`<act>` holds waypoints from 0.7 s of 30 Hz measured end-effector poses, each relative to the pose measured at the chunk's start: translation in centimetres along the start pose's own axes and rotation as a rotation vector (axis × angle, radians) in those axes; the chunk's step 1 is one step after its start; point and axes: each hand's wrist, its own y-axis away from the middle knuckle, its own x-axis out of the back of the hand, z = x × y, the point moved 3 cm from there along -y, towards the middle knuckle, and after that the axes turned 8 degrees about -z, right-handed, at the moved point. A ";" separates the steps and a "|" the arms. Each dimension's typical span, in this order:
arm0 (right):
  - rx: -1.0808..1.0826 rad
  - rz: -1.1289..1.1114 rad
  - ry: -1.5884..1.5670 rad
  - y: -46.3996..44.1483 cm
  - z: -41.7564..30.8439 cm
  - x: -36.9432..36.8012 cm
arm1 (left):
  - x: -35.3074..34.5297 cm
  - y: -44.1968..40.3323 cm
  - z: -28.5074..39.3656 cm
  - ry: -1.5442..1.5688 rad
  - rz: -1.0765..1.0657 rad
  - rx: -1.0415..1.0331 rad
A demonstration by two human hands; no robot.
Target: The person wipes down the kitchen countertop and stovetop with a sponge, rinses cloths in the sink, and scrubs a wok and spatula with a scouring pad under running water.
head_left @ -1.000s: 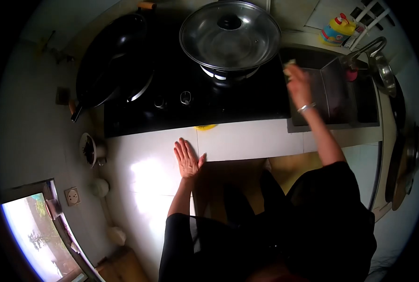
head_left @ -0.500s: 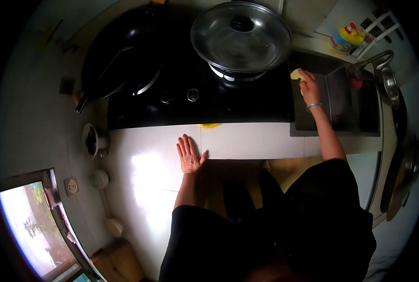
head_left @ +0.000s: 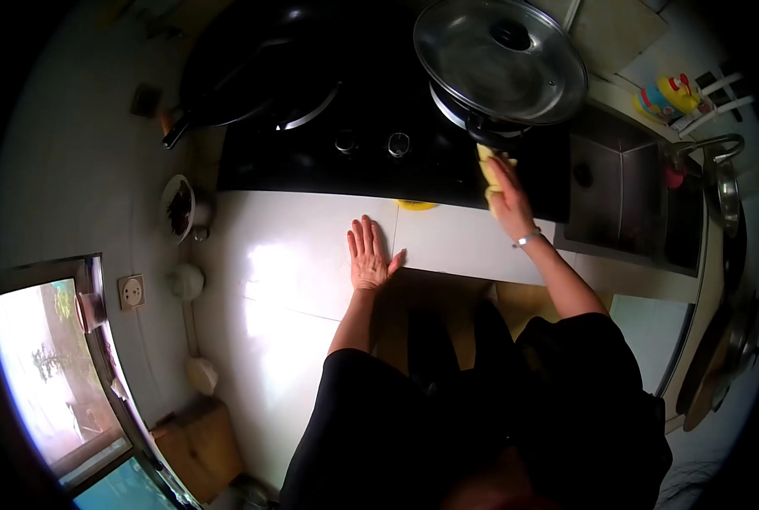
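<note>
My left hand (head_left: 369, 259) lies flat on the white tiled counter (head_left: 473, 242), fingers spread, holding nothing. My right hand (head_left: 508, 200), with a bracelet at the wrist, holds a pale yellow cloth (head_left: 488, 166) against the black stovetop (head_left: 362, 174) near its front right part. Just beyond the cloth is the dark handle of a pan with a glass lid (head_left: 498, 64). Two knobs are on the stovetop, ahead of my left hand. A yellow item (head_left: 416, 205) shows at the stove's front edge.
A black wok (head_left: 243, 76) rests at the stove's back left. To the right are a dark sink (head_left: 613, 187), a faucet (head_left: 719, 140) and a yellow bottle (head_left: 668, 96). A bowl (head_left: 179, 208) is by the left wall, above a socket (head_left: 131, 291).
My right hand has moved left with the cloth, from the sink's left edge onto the stovetop. My left hand stays flat on the counter. The camera view has shifted.
</note>
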 end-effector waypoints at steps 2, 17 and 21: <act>0.035 -0.087 -0.075 -1.5 -2.4 -1.9 | 0.2 -0.1 -0.2 0.006 -0.001 0.000; 0.289 -0.126 1.112 4.9 4.1 3.9 | -0.3 0.1 0.1 0.008 0.069 -0.021; 0.075 -0.028 0.912 8.5 7.7 11.3 | -0.3 -0.1 0.2 -0.087 -0.018 0.012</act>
